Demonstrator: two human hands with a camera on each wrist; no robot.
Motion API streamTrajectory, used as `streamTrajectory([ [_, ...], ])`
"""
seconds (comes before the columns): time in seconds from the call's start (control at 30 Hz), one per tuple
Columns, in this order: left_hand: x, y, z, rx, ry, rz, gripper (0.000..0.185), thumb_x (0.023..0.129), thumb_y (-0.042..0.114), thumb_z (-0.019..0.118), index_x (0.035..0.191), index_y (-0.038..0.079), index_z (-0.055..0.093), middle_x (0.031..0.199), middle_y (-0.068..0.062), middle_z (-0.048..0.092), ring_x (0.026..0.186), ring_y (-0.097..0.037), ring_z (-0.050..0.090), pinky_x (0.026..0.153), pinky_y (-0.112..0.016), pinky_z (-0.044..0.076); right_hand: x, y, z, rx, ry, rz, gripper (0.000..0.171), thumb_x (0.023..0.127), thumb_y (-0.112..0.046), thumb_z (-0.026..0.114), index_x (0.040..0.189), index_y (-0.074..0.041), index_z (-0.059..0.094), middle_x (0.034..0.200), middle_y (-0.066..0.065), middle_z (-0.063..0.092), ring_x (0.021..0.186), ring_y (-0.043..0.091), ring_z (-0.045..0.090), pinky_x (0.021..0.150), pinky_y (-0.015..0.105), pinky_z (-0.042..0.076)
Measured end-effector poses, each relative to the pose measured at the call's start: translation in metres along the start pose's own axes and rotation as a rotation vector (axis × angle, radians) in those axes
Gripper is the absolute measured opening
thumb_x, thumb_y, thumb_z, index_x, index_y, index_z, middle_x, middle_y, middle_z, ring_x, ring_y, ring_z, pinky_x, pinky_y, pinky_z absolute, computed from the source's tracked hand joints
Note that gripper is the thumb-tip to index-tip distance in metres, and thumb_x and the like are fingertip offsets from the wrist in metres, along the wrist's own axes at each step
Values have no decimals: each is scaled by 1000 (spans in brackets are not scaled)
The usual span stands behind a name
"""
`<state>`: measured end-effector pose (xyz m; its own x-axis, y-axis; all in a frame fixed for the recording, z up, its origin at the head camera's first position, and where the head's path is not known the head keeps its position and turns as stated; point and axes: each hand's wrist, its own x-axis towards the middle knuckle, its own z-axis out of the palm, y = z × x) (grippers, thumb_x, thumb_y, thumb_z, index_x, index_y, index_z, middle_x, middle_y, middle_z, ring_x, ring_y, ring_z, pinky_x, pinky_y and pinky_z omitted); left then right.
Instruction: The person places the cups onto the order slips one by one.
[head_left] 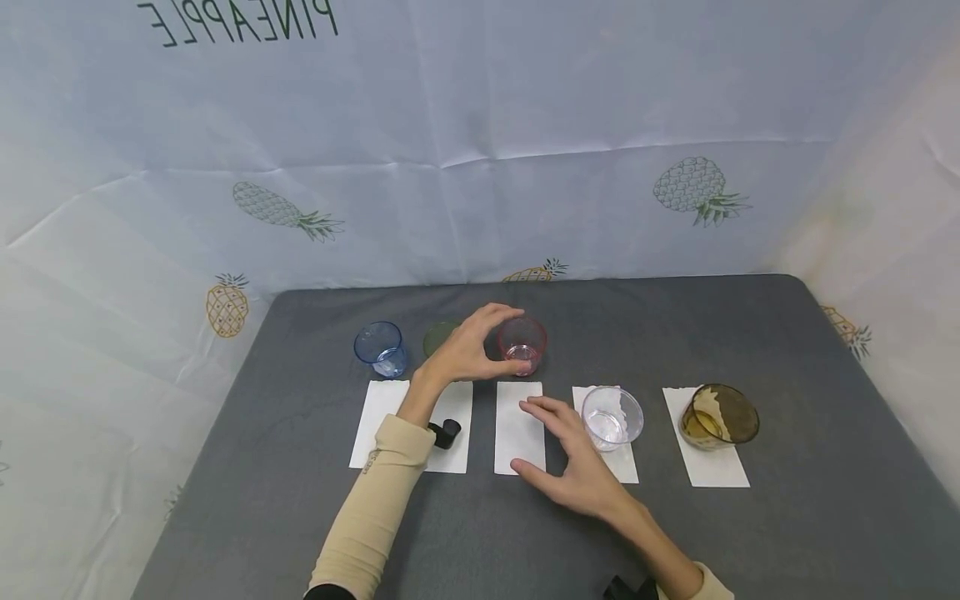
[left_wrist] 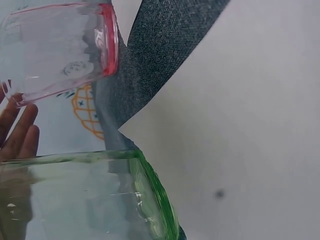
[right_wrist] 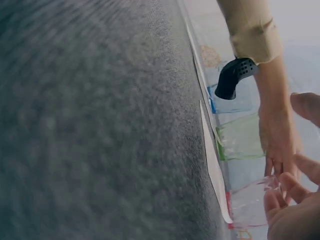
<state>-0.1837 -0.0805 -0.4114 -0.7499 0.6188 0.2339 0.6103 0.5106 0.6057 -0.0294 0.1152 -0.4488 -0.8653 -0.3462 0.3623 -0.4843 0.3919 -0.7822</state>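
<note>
Standing upright: transparent pink glass, redder below | left grip spread beside it | right grip apart

The surface is covered with a dark grey woven fabric, and its far corners are rounded. It is bordered at the back and on both sides by a pale cloth hanging. Grey-green pineapple prints are carried on the back section, and orange-outlined pineapples are found lower down, near the edge of the surface. Dark lettering, reading PINEAPPLE in mirror image, is displayed at the upper left. A long horizontal crease is noted across the back. A cool bluish cast is observed there; a warmer, yellowish tint is recorded towards the right.
</note>
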Motion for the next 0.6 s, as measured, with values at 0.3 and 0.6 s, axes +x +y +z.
streamTrajectory([
  [0.3, 0, 2, 1, 79, -16, -41, 80, 71, 58, 69, 136, 19, 46, 132, 4, 44, 121, -15, 42, 92, -44, 42, -2, 9, 5, -80, -28, 52, 63, 80, -36, 71, 135, -18, 46, 135, 0, 41, 125, 17, 36, 99, 39, 33],
  [0.6, 0, 1, 1, 92, -29, -50, 78, 72, 55, 70, 137, 20, 44, 133, 4, 43, 122, -15, 41, 94, -44, 41, -5, 18, 9, -108, -24, 110, 62, 76, -29, 76, 131, -13, 52, 131, 6, 44, 123, 21, 38, 96, 49, 36],
])
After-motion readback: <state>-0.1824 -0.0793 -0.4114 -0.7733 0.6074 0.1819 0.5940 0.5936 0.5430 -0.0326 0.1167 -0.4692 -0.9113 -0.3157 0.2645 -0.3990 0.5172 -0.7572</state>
